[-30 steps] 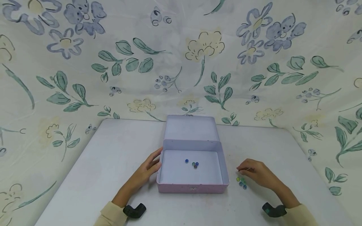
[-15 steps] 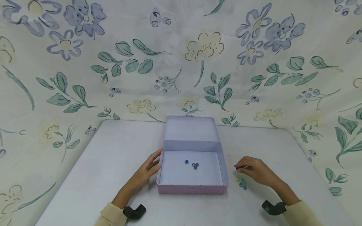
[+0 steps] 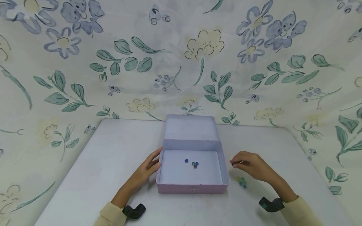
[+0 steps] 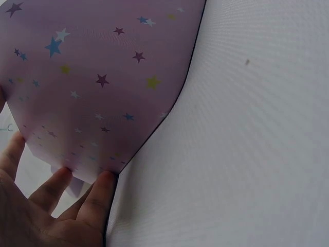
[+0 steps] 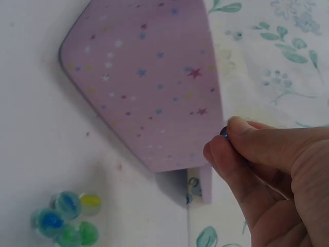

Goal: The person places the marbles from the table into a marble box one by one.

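A lilac tin box [image 3: 178, 188] stands with its lid [image 3: 190, 128] raised; coloured stars cover its outer walls. Inside lie several small marbles [image 3: 195, 164], one blue marble [image 3: 186, 160] a little apart from the group. Against the box's left wall rests my left hand [image 3: 143, 172], fingertips [image 4: 105, 180] spread and touching the starred side. Beside the right wall, my right hand [image 3: 253, 165] pinches a dark blue marble [image 5: 224, 132] between thumb and fingers, just above the table. Loose marbles [image 5: 51, 222] in blue, green and yellow sit on the table below that hand.
The white table [image 3: 127, 138] extends on both sides of the box. A floral cloth [image 3: 169, 78] hangs behind it. Black wrist devices [image 3: 134, 211] sit by both cream sleeves [image 3: 111, 213].
My right hand has lifted away from the loose marbles and moved left toward the box with the marble pinched. The left hand stays at the box's left wall.
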The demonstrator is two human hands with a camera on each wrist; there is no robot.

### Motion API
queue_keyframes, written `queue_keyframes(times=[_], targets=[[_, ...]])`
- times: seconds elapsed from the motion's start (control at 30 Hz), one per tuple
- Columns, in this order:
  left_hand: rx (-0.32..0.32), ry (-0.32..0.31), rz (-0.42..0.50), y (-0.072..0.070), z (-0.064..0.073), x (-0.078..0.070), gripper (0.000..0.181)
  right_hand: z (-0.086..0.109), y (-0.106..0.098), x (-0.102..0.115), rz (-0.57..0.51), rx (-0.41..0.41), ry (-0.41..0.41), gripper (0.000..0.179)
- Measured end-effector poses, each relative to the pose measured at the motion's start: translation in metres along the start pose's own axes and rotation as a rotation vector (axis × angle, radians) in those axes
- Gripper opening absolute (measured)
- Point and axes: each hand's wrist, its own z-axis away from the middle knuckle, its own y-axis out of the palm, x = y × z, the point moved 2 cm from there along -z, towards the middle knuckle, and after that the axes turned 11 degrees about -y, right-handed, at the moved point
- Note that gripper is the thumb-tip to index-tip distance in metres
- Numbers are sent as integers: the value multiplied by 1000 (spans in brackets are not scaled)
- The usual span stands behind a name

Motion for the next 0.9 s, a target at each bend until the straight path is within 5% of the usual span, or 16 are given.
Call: queue_keyframes(times=[0.9], targets=[[7,-16,11,0,0,0,60,-64,10,31,19,95,-139,22]])
